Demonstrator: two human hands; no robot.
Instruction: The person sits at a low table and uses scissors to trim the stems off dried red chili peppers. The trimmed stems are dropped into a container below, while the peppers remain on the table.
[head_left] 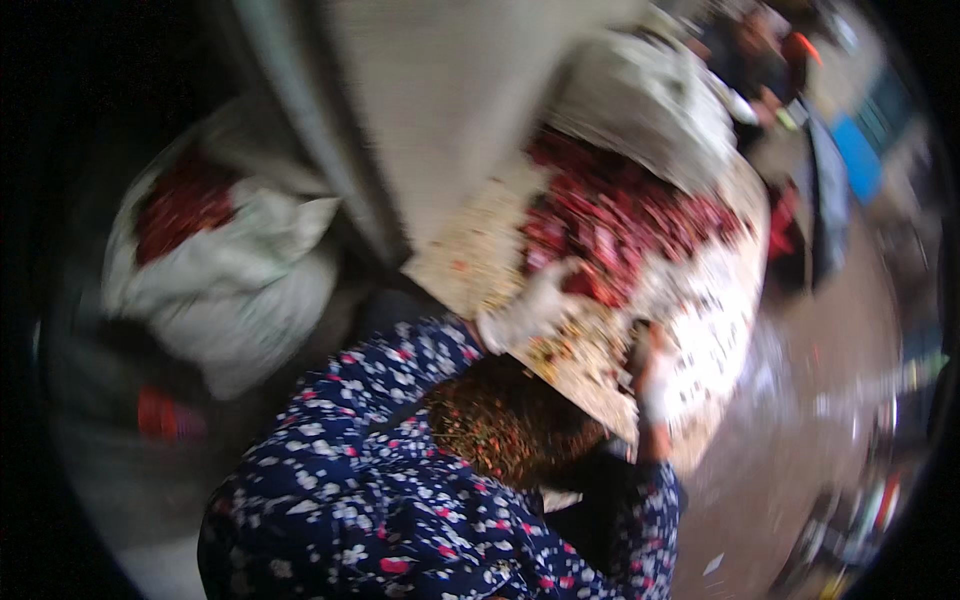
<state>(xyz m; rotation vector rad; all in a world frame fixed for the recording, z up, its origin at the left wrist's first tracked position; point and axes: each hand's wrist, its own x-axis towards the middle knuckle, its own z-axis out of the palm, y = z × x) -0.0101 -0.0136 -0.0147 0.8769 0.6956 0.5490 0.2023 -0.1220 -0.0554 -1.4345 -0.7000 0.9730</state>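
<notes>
A heap of dried red chillies (610, 220) lies on a pale board (460, 250) in front of me. My left hand (530, 310), in a white glove, is at the near left edge of the heap, its fingers curled round a dark red chilli (578, 283). To the right, my gloved right hand (657, 380) is closed over the board, with something small and dark at its fingertips that blur keeps me from naming. Pale yellowish bits (570, 345) are scattered between my hands.
A white woven sack (650, 100) rests behind the heap. Another sack (250, 300), holding red chillies, stands left beyond a grey post (330, 130). Below the board's near edge is a mass of brownish scraps (490, 420). Another person (750, 60) is at the far right.
</notes>
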